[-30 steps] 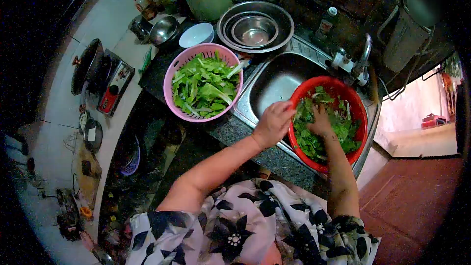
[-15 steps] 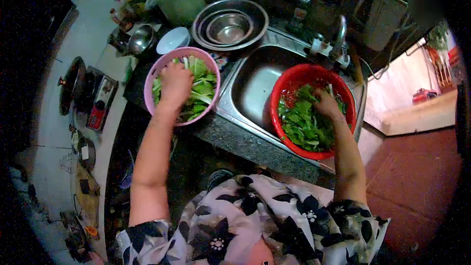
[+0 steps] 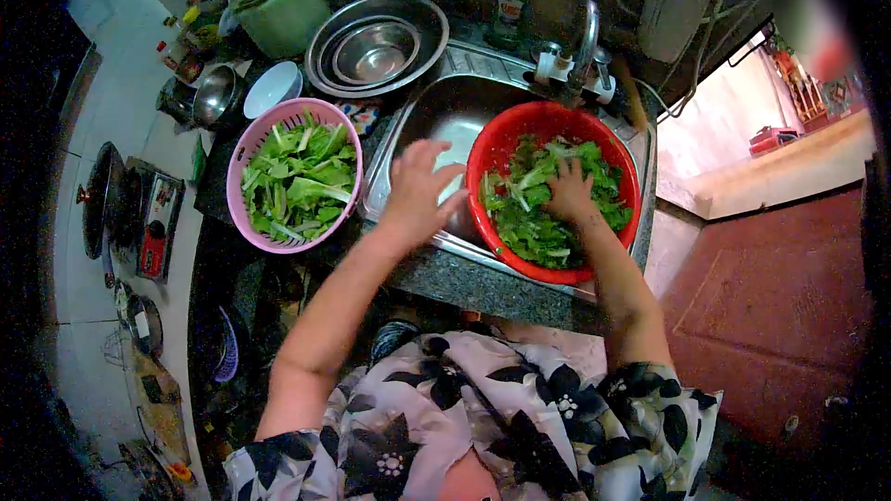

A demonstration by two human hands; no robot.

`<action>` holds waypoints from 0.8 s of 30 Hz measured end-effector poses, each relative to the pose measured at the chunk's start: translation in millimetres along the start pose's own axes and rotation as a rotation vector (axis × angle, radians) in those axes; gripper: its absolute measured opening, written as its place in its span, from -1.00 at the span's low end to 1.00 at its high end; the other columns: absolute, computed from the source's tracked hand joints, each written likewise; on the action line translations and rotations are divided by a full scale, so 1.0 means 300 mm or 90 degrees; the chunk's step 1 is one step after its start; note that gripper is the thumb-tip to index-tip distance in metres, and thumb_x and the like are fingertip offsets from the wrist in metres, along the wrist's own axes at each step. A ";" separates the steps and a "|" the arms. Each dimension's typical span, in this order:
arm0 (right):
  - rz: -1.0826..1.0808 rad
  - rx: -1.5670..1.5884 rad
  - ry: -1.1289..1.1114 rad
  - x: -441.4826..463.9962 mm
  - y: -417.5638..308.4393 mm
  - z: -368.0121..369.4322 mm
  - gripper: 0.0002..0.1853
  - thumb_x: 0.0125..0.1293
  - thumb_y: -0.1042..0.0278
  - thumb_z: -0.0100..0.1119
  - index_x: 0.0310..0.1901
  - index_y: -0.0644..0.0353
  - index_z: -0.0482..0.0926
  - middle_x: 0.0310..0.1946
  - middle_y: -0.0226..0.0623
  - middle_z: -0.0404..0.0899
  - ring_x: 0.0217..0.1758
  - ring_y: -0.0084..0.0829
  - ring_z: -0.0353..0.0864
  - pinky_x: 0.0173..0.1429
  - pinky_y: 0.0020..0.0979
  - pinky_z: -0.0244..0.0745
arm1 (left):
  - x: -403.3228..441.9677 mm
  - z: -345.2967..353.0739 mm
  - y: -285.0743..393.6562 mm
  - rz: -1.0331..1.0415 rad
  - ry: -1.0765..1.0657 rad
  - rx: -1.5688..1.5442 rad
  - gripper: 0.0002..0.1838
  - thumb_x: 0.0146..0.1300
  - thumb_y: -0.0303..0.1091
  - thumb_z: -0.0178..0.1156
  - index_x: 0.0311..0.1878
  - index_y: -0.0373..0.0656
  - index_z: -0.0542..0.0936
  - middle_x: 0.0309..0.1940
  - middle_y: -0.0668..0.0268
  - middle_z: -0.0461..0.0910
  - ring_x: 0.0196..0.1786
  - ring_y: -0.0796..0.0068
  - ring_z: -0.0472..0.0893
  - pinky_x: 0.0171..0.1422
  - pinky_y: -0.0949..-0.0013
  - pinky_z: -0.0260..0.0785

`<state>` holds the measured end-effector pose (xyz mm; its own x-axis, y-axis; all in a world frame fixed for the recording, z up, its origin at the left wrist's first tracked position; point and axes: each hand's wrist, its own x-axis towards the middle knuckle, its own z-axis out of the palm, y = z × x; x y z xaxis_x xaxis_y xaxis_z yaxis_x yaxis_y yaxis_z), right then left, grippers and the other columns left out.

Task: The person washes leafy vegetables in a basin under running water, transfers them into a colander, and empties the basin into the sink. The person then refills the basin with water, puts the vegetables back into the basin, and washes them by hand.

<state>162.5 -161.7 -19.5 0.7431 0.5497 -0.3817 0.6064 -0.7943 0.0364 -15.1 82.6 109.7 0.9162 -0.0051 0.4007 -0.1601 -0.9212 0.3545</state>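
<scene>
Head view: with the middle of the picture as the clock's centre, my left hand [image 3: 419, 197] is just left of the hub, palm down above the sink [image 3: 459, 116], fingers wide apart with nothing I can see in them. My right hand [image 3: 571, 195] is down at 3 o'clock, inside the red basin [image 3: 520, 118], fingers spread and touching the leafy greens [image 3: 534, 232]; whether they pinch any leaves I cannot tell. That basin sits over the right part of the sink, with its greens heaped around my fingers. Between 9 and 10 o'clock, the pink basket [image 3: 235, 187] holds the pale-stemmed greens [image 3: 297, 167], well apart from both my hands. The nested metal bowls [image 3: 380, 60] are at 11 o'clock, the faucet [image 3: 589, 32] at 1, just beyond the basin's far rim.
</scene>
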 end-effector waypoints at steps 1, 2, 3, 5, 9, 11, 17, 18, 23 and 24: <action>0.045 -0.002 0.081 0.004 0.014 0.006 -0.26 -0.06 0.02 0.31 0.20 0.01 0.31 0.34 0.04 -0.07 0.42 0.04 -0.12 0.30 0.25 -0.05 | -0.028 0.083 -0.006 -0.034 -0.024 -0.033 -0.62 -0.03 -0.22 0.30 -0.10 -0.08 0.57 0.09 0.14 0.35 0.22 0.10 0.23 0.24 0.06 0.10; 0.042 0.051 0.057 0.000 0.010 -0.001 -0.30 -0.06 0.08 0.31 0.18 0.01 0.33 0.34 0.03 -0.07 0.42 0.04 -0.10 0.30 0.23 -0.02 | -0.054 0.152 -0.008 -0.068 -0.047 -0.066 -0.62 -0.02 -0.21 0.30 -0.08 -0.07 0.57 0.09 0.13 0.34 0.23 0.09 0.22 0.25 0.05 0.10; 0.039 0.103 0.032 -0.011 -0.004 -0.013 -0.33 -0.05 0.14 0.31 0.16 0.00 0.35 0.34 0.02 -0.06 0.41 0.03 -0.07 0.30 0.20 0.02 | -0.065 0.186 0.003 -0.068 -0.057 -0.076 -0.61 0.01 -0.22 0.28 -0.05 -0.07 0.55 0.10 0.12 0.33 0.23 0.08 0.22 0.26 0.05 0.10; -0.058 0.125 -0.029 -0.047 -0.001 -0.036 -0.43 -0.01 0.26 0.28 0.13 -0.01 0.41 0.28 0.05 0.07 0.34 -0.01 0.10 0.30 0.01 0.15 | -0.094 0.236 0.000 -0.095 -0.109 -0.090 -0.57 0.01 -0.22 0.28 -0.02 -0.09 0.53 0.11 0.10 0.32 0.22 0.07 0.22 0.27 0.05 0.11; -0.309 0.298 -0.112 -0.089 0.136 -0.134 -0.43 0.01 0.33 0.22 0.16 -0.02 0.42 0.12 0.07 0.33 0.21 -0.01 0.30 0.29 -0.21 0.23 | -0.115 0.313 -0.037 -0.139 -0.088 -0.094 -0.52 0.01 -0.21 0.28 0.03 -0.12 0.49 0.07 0.07 0.36 0.19 0.05 0.26 0.26 0.06 0.12; -0.301 0.273 -0.078 -0.145 0.132 -0.200 -0.44 0.00 0.35 0.21 0.14 -0.02 0.43 0.12 0.04 0.33 0.20 -0.02 0.31 0.29 -0.21 0.23 | -0.124 0.348 -0.063 -0.159 -0.030 -0.100 -0.50 0.02 -0.21 0.28 0.06 -0.11 0.47 0.08 0.07 0.37 0.18 0.05 0.27 0.28 0.07 0.12; -0.479 0.074 0.116 -0.312 -0.143 -0.157 -0.54 0.05 0.29 0.14 0.07 -0.08 0.47 0.07 -0.14 0.38 0.15 -0.10 0.36 0.16 -0.08 0.28 | -0.106 0.306 -0.011 -0.109 0.055 -0.105 -0.66 0.06 -0.28 0.20 -0.11 -0.25 0.47 -0.15 0.13 0.48 0.02 0.08 0.38 0.19 0.16 0.21; -0.447 0.071 0.054 -0.288 -0.160 -0.122 -0.59 0.09 0.25 0.10 0.05 -0.07 0.47 0.06 -0.16 0.39 0.17 -0.10 0.34 0.16 -0.05 0.28 | -0.115 0.316 -0.015 -0.109 0.060 -0.108 -0.67 0.06 -0.28 0.20 -0.13 -0.25 0.48 -0.15 0.13 0.49 0.01 0.08 0.39 0.18 0.16 0.22; -0.390 0.127 0.035 -0.200 -0.143 -0.098 -0.78 0.18 0.29 -0.08 -0.20 0.11 0.51 -0.22 -0.13 0.51 -0.10 -0.07 0.51 -0.06 -0.08 0.43 | -0.128 0.325 -0.028 -0.103 0.082 -0.100 -0.75 0.07 -0.30 0.20 -0.23 -0.24 0.52 -0.20 0.13 0.52 -0.03 0.08 0.42 0.13 0.15 0.25; -0.377 0.159 0.047 -0.172 -0.108 -0.101 -0.79 0.17 0.30 -0.06 -0.23 0.13 0.52 -0.26 -0.11 0.52 -0.15 -0.06 0.53 -0.09 -0.09 0.45 | -0.124 0.326 -0.030 -0.100 0.079 -0.097 -0.75 0.07 -0.30 0.20 -0.23 -0.24 0.52 -0.21 0.13 0.52 -0.04 0.08 0.42 0.13 0.15 0.25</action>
<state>113.0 -156.5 26.8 0.3254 0.9229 -0.2060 0.8426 -0.3819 -0.3798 -11.9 52.9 8.9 0.8834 0.1898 0.4284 -0.0818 -0.8379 0.5397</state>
